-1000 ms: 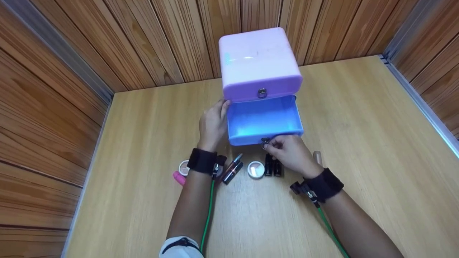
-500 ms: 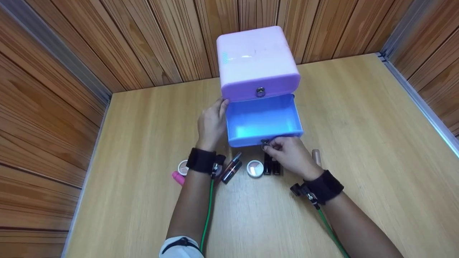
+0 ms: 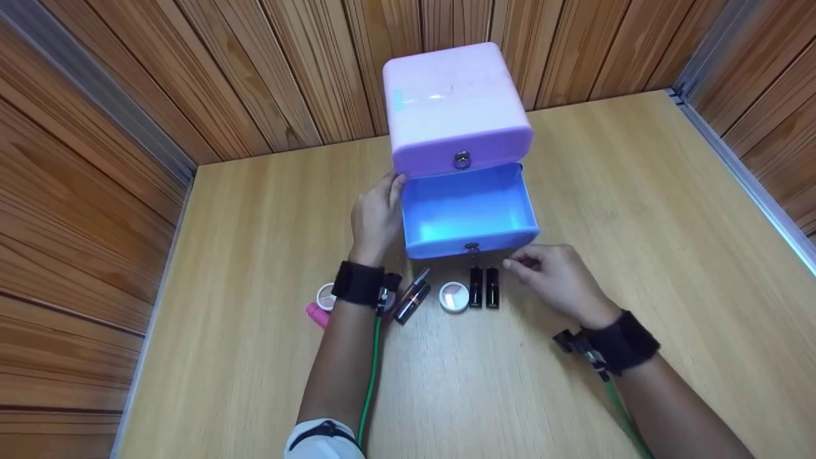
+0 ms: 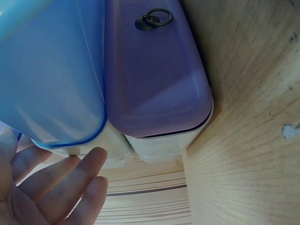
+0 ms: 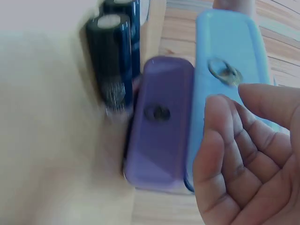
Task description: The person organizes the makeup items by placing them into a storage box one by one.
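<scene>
A small drawer unit with a pink top (image 3: pixel 456 89) stands near the back wall. Its blue drawer (image 3: pixel 472 207) is pulled out, with nothing seen inside. Above it, the purple top drawer (image 3: pixel 408 159) is closed, as is a purple lower drawer (image 4: pixel 159 79) in the left wrist view. My left hand (image 3: pixel 376 220) rests at the unit's left side, fingers extended along it. Just right of and below the blue drawer's ring pull (image 3: pixel 472 247), my right hand (image 3: pixel 558 277) holds nothing, its fingers loosely bent. The ring hangs free of the fingertips.
Two black tubes (image 3: pixel 493 288) stand in front of the drawer, beside a round compact (image 3: pixel 454 297). Further left lie dark slim tubes (image 3: pixel 413 304), another compact (image 3: pixel 325 296) and a pink tube (image 3: pixel 317 315), partly behind my left forearm. Wooden walls (image 3: pixel 293 70) enclose the table.
My right hand has let go of the blue drawer's ring pull and moved right, uncovering the black tubes. The drawer stays pulled out, and my left hand keeps its place.
</scene>
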Available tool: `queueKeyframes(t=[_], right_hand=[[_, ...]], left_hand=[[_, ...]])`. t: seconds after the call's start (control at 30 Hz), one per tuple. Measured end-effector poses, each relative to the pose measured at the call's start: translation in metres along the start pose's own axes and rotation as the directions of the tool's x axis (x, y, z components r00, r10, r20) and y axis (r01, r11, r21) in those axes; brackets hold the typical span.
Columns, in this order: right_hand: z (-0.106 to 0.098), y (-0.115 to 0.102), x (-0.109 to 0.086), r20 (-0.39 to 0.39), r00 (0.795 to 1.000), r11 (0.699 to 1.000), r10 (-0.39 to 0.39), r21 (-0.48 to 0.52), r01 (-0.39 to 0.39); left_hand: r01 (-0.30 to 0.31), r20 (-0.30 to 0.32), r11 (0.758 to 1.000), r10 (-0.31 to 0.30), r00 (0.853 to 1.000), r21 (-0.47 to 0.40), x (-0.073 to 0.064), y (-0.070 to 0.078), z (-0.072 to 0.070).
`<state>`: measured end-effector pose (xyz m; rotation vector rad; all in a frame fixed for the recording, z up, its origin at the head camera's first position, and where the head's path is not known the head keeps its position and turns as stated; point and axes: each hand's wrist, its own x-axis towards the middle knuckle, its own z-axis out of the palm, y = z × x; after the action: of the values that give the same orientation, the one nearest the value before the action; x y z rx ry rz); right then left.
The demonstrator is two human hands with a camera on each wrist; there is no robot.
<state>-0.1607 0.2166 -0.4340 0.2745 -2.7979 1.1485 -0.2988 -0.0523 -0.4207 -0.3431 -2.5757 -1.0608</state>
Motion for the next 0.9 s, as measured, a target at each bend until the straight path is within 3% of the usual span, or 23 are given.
queueKeyframes(t=[0.17,0.4,0.67,0.9], right_hand=[[-0.022,0.01,-0.02,-0.081,0.997,1.0,-0.002,-0.018,0.001],[-0.039,0.028,-0.039,-0.182,0.981,0.992,-0.06,-0.123,0.038],[-0.045,0.045,-0.051,-0.184,0.982,0.98,-0.044,-0.197,0.007],[-0.042,0.052,-0.053,-0.124,0.992,0.956,-0.029,-0.294,-0.009]], left_hand=[[0.006,0.003,1.0,-0.006,1.0,0.003,0.0,-0.001,-0.001],[0.022,0.004,1.0,-0.022,1.0,-0.003,-0.002,-0.003,-0.002],[0.021,-0.008,1.0,-0.021,1.0,-0.008,-0.003,-0.005,-0.003],[0.016,-0.002,1.0,-0.016,1.0,-0.025,-0.001,-0.001,0.0]])
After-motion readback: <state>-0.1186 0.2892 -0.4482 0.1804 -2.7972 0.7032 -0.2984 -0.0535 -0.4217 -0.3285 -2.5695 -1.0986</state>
